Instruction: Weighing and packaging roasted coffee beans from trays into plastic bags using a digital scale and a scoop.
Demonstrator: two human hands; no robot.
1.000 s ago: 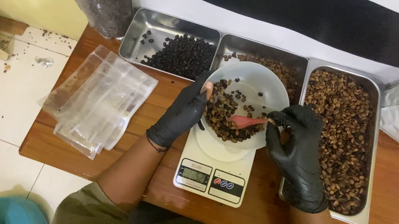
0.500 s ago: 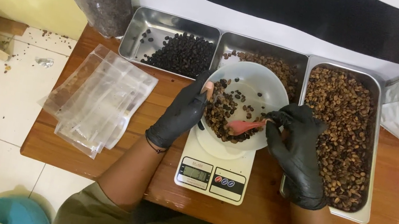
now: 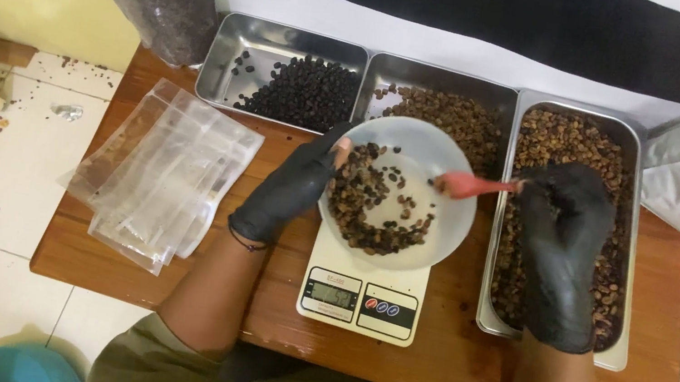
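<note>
Sorting beans | our left hand (image 3: pixel 290 187) grips the white bowl (image 3: pixel 445 167) rim at 9 o'clock, bowl on the scale (image 3: pixel 358 300) | right hand (image 3: pixel 563 233) pinches a red spoon (image 3: pixel 470 183) at 3 o'clock | next we likely need a steady scoop.

Clear pouches (image 3: pixel 163 175) left; scale screen (image 3: pixel 331 294)

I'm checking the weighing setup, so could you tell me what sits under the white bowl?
The white bowl rests on a small digital scale; its platform is hidden beneath the bowl.
</note>
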